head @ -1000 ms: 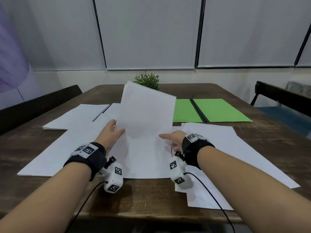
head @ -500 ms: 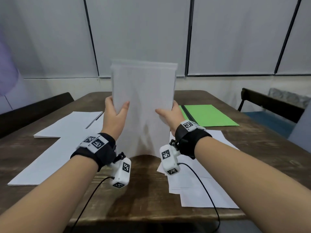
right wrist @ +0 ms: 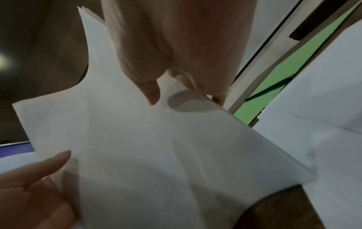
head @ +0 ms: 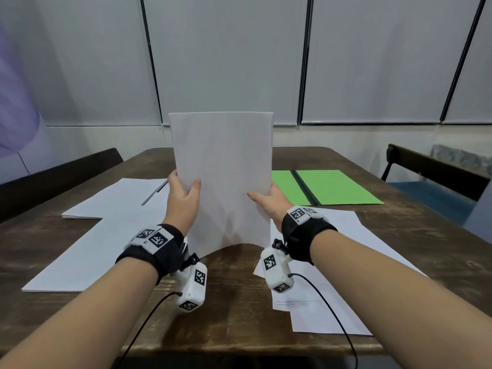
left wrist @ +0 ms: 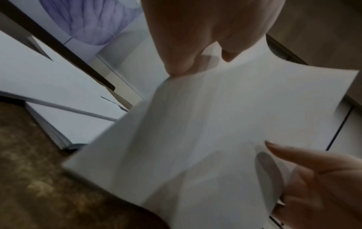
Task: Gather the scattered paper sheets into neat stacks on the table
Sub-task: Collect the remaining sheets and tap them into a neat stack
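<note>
Both hands hold a thin sheaf of white paper sheets (head: 222,179) upright above the near middle of the dark brown wooden table (head: 234,310). The left hand (head: 183,201) grips the sheaf's left edge, thumb on the near face, fingers behind. The right hand (head: 266,202) grips the right edge the same way, thumb lying across the near face. The sheaf's bottom edge bows upward in the middle; whether its lower corners touch the table cannot be told. In the left wrist view the thumb (left wrist: 180,62) presses on the paper, with the other hand's thumb (left wrist: 293,153) opposite.

On the table's left lies a spread of overlapping white sheets (head: 101,235). On the right lie more loose white sheets (head: 319,296), partly under the right forearm. Behind those lies an open green folder with a dark spine (head: 332,187). Dark chairs (head: 436,174) stand at either side of the table.
</note>
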A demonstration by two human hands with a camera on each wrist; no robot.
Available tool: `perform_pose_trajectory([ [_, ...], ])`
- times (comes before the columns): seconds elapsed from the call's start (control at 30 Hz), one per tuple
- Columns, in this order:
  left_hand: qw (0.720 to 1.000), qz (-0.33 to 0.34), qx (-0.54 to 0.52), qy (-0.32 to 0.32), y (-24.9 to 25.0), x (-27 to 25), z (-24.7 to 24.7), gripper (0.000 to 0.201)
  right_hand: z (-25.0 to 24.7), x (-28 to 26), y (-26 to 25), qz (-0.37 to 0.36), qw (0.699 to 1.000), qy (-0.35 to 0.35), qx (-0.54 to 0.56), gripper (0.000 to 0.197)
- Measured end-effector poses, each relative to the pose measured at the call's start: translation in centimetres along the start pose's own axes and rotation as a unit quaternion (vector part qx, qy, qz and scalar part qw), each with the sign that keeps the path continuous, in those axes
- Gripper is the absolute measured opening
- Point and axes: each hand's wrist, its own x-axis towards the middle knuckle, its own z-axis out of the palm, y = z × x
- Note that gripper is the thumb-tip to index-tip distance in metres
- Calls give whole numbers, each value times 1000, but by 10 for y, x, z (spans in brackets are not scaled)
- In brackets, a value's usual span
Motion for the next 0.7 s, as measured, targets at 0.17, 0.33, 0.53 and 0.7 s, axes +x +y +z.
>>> perform_pose_trajectory([
  [0.17,999,30,10,21,-4,5,-4,36,2,6,11,-26,997,69,13,25],
  [0.33,990,-93,88,-50,-36,-13,-17,41,6,4,49,32,999,-1,-37,37],
  [0.53,972,-104,208,-37,-38,7,-19,32,17,18,56,67,994,16,-87,41],
  [0.7,944,-173,280,-27,-52,29,-34,33,33,22,69,106,986,-8,-128,37],
])
